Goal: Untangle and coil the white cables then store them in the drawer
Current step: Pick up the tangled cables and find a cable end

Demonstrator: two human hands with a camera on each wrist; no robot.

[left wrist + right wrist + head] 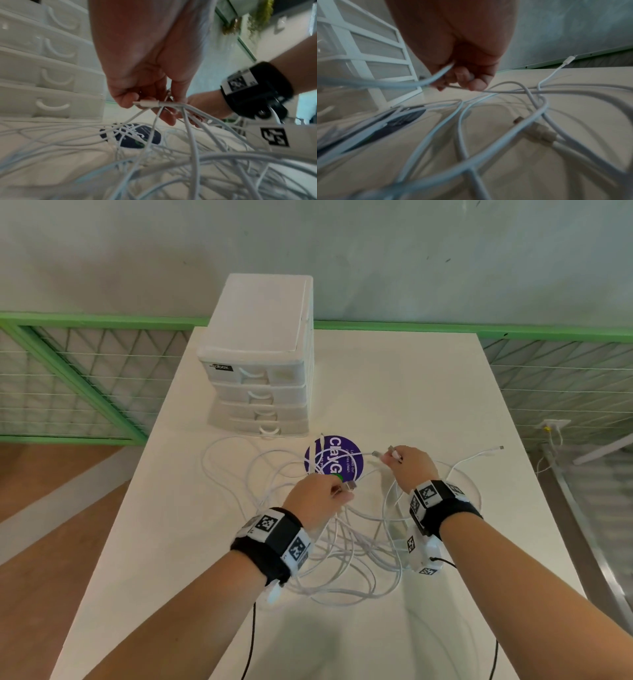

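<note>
- Your white desk (428, 378) runs away from you toward the grey wall, with a green mesh railing (85, 378) behind its far edge and off to both sides.
- The white drawer unit (260, 354) stands at the far left corner of the desk, four drawers stacked, all pushed in, their curved handles facing you.
- The white cables (342, 556) lie in one tangled heap across the middle of the desk, loops reaching toward the left edge and down toward the near edge under your wrists.
- A round purple sticker (334, 455) sits flat on the desk just in front of the drawer unit, with several cable strands crossing it.
- Your left hand (317, 498) is over the middle of the heap, fingers curled and clamped on a bunch of strands; the left wrist view shows a white connector (148, 103) pinched at your fingertips (126, 100), with cables fanning down from it to the desk.
- Your right hand (409, 465) is raised just right of the sticker, fingers closed around cable ends, two plugs (383, 453) sticking out toward the drawer unit. The right wrist view is blurred, so exactly how many strands pass through that grip is hard to say.
- One loose cable end (493, 449) lies near the right edge of the desk, apart from both hands.
- Black wrist straps (274, 539) with square markers wrap both wrists.
</note>
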